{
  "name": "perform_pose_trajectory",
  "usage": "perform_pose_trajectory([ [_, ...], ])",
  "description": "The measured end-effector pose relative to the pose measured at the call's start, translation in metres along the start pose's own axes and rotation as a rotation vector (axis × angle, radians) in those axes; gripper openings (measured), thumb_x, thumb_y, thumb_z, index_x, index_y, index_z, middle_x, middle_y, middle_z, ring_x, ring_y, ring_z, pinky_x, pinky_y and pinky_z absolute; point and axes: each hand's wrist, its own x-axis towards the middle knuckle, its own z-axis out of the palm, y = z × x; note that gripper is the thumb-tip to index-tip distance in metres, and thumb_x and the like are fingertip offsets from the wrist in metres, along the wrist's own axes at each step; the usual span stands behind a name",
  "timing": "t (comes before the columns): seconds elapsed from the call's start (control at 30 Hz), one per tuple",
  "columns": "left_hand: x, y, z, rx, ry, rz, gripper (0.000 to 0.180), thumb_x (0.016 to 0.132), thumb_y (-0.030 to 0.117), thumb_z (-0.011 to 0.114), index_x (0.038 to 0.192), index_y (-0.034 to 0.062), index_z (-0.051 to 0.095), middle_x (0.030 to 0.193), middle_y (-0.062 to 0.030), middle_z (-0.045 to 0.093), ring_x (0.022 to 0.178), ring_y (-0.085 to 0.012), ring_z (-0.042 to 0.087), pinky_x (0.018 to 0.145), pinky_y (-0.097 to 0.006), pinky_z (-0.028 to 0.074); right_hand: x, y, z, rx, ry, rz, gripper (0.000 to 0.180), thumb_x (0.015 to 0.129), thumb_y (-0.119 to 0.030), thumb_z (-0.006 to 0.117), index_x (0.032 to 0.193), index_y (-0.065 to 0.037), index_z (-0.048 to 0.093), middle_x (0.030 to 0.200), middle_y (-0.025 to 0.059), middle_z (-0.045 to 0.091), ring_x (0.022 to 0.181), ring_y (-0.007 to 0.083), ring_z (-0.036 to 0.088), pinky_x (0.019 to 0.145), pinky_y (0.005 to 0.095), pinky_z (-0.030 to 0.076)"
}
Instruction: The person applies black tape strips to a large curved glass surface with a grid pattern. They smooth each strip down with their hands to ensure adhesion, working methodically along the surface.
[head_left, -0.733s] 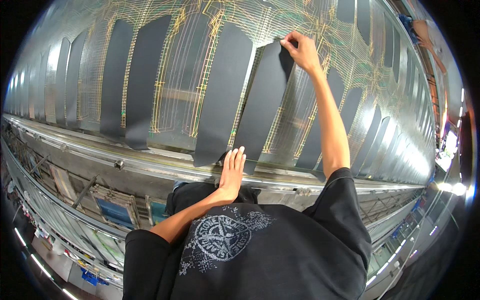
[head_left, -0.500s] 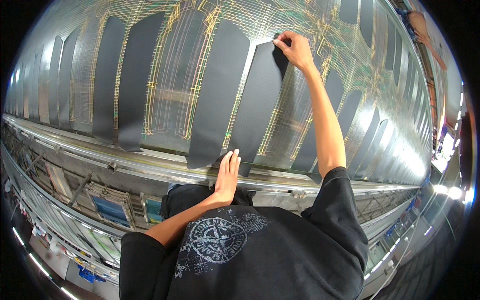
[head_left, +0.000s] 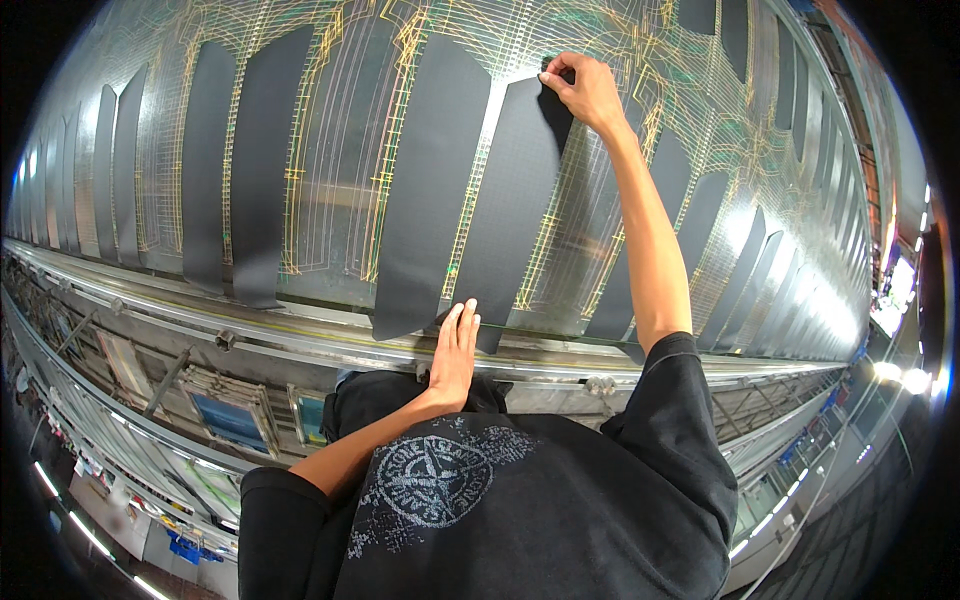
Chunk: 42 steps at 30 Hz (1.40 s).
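A long dark grey fabric piece (head_left: 511,190) with a pointed far end lies on the metal table (head_left: 340,200) in front of me. My right hand (head_left: 582,88) pinches its far tip between thumb and fingers, and the edge beside the hand is slightly lifted with a dark shadow under it. My left hand (head_left: 456,352) rests with straight fingers on the near end, which hangs at the table's front edge. Just left lies a matching fabric piece (head_left: 432,180), untouched, its near end also over the edge.
Yellow, green and white guide lines cover the tabletop. More dark pieces (head_left: 265,165) lie in pairs to the left, and others (head_left: 655,200) to the right and far side. A metal rail (head_left: 300,318) runs along the front edge. Bright lamps (head_left: 905,378) shine at far right.
The right hand has shifted very slightly up and left with the pinched fabric tip. My left hand stays where it was on the near end.
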Motion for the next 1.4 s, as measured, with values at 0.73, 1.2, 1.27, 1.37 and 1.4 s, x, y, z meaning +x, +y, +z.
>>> perform_pose_trajectory([
  [0.73,0.001,0.003,0.002,-0.015,0.008,-0.021,0.074,0.108,0.028,0.047,0.171,0.0020,0.018,0.179,-0.0236,0.002,0.166,-0.0416,0.003,0.135,-0.055,0.002,-0.024,-0.034,0.013,-0.408,0.273,-0.085,0.032,0.090,-0.016,0.079,0.118,-0.005,0.066,0.127,0.0135,0.066,0.118,0.0324,0.062,0.099,0.0485,0.047],
  [1.2,0.005,0.010,0.015,-0.069,0.074,-0.028,0.074,0.107,0.025,0.048,0.170,-0.0008,0.021,0.179,-0.0248,0.005,0.165,-0.0424,0.007,0.135,-0.056,0.003,-0.072,-0.042,0.102,-0.288,0.272,-0.065,0.068,0.111,-0.040,0.047,0.167,-0.004,0.033,0.174,0.0241,0.027,0.161,0.0440,0.022,0.130,0.0624,0.013],
  [1.27,0.003,0.000,0.017,-0.241,0.099,0.024,0.079,0.104,0.030,0.056,0.168,-0.0034,0.024,0.178,-0.0264,0.010,0.164,-0.0427,0.014,0.134,-0.055,0.007,-0.076,-0.048,0.100,-0.267,0.298,-0.096,0.065,0.111,-0.035,0.046,0.166,-0.003,0.033,0.173,0.0262,0.027,0.161,0.0446,0.023,0.130,0.0612,0.016],
  [1.37,-0.003,-0.036,0.020,-0.611,0.283,0.190,0.090,0.091,0.044,0.077,0.157,-0.0061,0.042,0.172,-0.0333,0.022,0.161,-0.0423,0.027,0.132,-0.056,0.015,-0.119,-0.066,0.105,-0.298,0.323,-0.056,0.066,0.110,-0.034,0.047,0.166,-0.002,0.033,0.173,0.0278,0.025,0.161,0.0462,0.021,0.131,0.0604,0.015],
  [1.4,-0.005,-0.049,0.021,-0.760,0.360,0.218,0.072,0.094,0.042,0.075,0.146,-0.0055,0.057,0.165,-0.0311,0.039,0.156,-0.0397,0.038,0.132,-0.055,0.018,-0.144,-0.077,0.110,-0.289,0.302,-0.050,0.066,0.110,-0.033,0.048,0.166,-0.002,0.033,0.173,0.0281,0.025,0.161,0.0466,0.020,0.131,0.0602,0.014],
])
